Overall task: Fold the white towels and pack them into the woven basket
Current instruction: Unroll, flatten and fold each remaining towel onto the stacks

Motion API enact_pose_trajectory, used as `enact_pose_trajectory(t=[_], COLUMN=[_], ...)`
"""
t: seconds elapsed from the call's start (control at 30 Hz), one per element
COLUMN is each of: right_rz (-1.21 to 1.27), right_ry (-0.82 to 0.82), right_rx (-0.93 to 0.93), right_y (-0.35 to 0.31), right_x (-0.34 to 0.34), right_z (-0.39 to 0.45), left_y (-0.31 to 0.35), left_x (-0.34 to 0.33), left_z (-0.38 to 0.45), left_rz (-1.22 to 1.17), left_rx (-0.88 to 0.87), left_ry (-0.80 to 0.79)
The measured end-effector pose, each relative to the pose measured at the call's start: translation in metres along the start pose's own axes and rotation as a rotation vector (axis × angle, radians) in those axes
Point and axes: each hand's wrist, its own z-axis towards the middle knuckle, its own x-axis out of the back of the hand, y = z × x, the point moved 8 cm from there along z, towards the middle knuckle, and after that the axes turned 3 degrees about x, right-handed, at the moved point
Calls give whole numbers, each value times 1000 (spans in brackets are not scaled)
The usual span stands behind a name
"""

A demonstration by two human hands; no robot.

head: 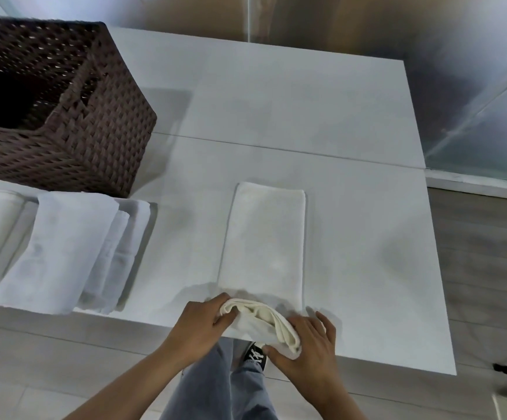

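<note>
A white towel (pixel 264 237), folded into a long narrow strip, lies on the white table (pixel 352 207) and runs away from me. Its near end is lifted and curled at the table's front edge. My left hand (pixel 199 321) grips the left side of that curled end. My right hand (pixel 306 344) holds its right side, thumb under the cloth. The dark brown woven basket (pixel 73 116) stands at the far left of the table, its inside dark.
A loose pile of white towels (pixel 64 253) lies at the left, in front of the basket. My legs in jeans and a black shoe (pixel 255 354) show below the table's edge. Wooden floor and a glass wall lie to the right.
</note>
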Motion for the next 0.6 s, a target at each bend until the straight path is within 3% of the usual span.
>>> enact_pose_trajectory(t=[0.07,0.2,0.37,0.47,0.6], right_rz=[74,441,715,695,677], right_ry=[27,85,123,110,39], right_rx=[-63,-386,-373,-367,-379], right_y=[-1,-2,-22,-24,-20], right_x=[8,26,44,46,32], right_z=[-2,-10,8,35,79], left_y=[-2,-4,6,4,-18], left_x=[1,3,14,17,21], left_z=[-4,-12,-17,-15,-2], left_rz=[-65,-330,-813,-739,-575], left_rx=[63,201,278,230,255], left_ry=[-27,-32,-45,-86,14])
